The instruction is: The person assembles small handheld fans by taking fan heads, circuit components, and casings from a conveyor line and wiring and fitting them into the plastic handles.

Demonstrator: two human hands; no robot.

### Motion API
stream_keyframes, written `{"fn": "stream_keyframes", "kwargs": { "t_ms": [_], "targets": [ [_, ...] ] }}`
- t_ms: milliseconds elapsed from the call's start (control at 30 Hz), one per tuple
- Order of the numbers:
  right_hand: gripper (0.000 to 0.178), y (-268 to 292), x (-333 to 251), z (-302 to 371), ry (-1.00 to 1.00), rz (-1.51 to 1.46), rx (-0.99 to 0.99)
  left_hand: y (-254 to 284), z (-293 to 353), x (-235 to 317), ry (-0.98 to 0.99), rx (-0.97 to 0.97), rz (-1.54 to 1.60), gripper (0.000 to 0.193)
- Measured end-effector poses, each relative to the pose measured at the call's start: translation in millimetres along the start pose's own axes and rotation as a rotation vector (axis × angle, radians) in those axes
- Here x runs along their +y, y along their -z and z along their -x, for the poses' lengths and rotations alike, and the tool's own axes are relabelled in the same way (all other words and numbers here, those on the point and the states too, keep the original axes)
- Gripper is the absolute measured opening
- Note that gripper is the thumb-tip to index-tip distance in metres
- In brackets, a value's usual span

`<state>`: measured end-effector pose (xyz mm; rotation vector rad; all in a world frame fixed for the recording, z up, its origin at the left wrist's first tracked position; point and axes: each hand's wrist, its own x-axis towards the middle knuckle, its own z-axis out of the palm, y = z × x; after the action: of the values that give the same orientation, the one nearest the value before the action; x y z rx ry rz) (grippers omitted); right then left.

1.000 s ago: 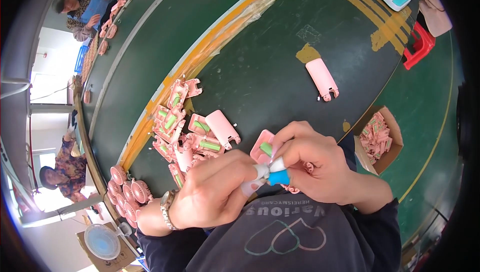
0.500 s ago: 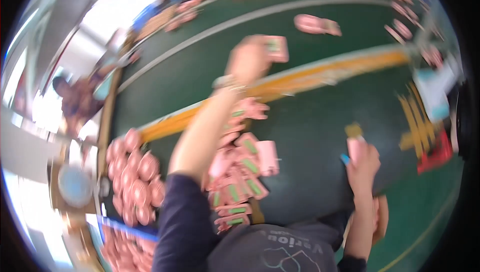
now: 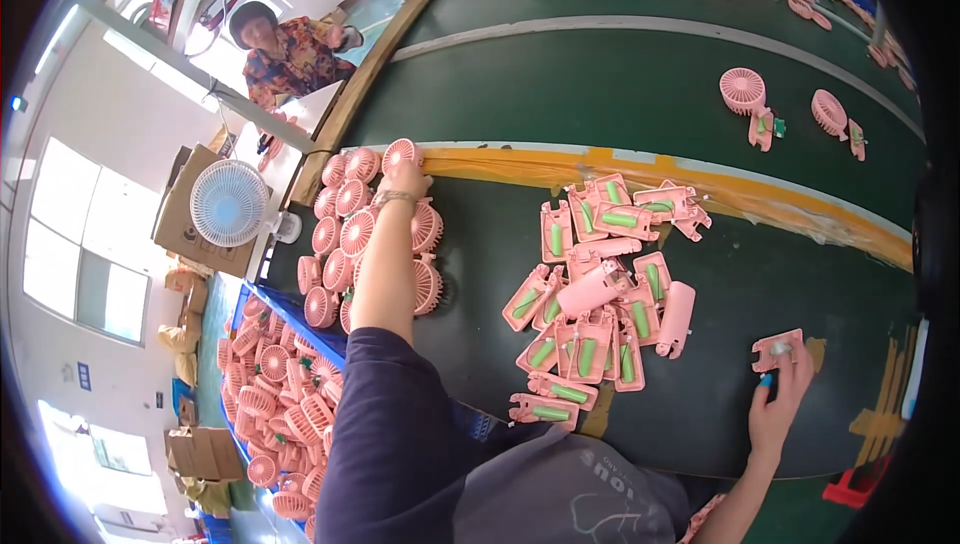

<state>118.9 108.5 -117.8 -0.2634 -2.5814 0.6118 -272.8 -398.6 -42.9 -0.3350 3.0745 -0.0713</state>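
My left hand point(image 3: 405, 182) reaches to the far end of a cluster of round pink fan heads, fingers closed around one fan head point(image 3: 402, 154). Other fan heads point(image 3: 357, 231) lie packed beside and under my forearm. At the right, my right hand point(image 3: 784, 394) grips a pink handle shell point(image 3: 776, 351) low over the dark table; a blue covering shows on one digit. Between my hands lies a loose pile of pink handle shells point(image 3: 590, 289), many with green cylindrical cells point(image 3: 586, 357) inside.
Beyond the orange-taped ledge point(image 3: 560, 172) runs a green belt point(image 3: 560, 94) with fan heads wired to handle parts point(image 3: 743, 94). A blue bin point(image 3: 290, 329) of fan heads stands at left, near a white fan point(image 3: 230, 204). Across the corner sits another person point(image 3: 295, 59).
My left hand has come back from over the belt, where it held a handle part, to the fan heads. The view has turned left. My right hand still holds a pink part.
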Motion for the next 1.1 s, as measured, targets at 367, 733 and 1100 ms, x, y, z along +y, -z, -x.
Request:
{"fn": "stream_keyframes", "kwargs": {
  "t_ms": [367, 733, 1100],
  "targets": [
    [0.029, 6, 9, 8, -0.049, -0.192, -0.174, -27, -2, 4, 0.015, 0.130, 0.192, 0.031],
    [0.011, 1, 5, -4, -0.497, -0.997, 0.058, 95, 76, 91, -0.544, 0.140, 1.353, 0.030],
    [0.013, 69, -102, -6, -0.452, -1.434, 0.082, 101, 298, 240, -1.323, -0.945, 1.079, 0.050]
  ]
}}
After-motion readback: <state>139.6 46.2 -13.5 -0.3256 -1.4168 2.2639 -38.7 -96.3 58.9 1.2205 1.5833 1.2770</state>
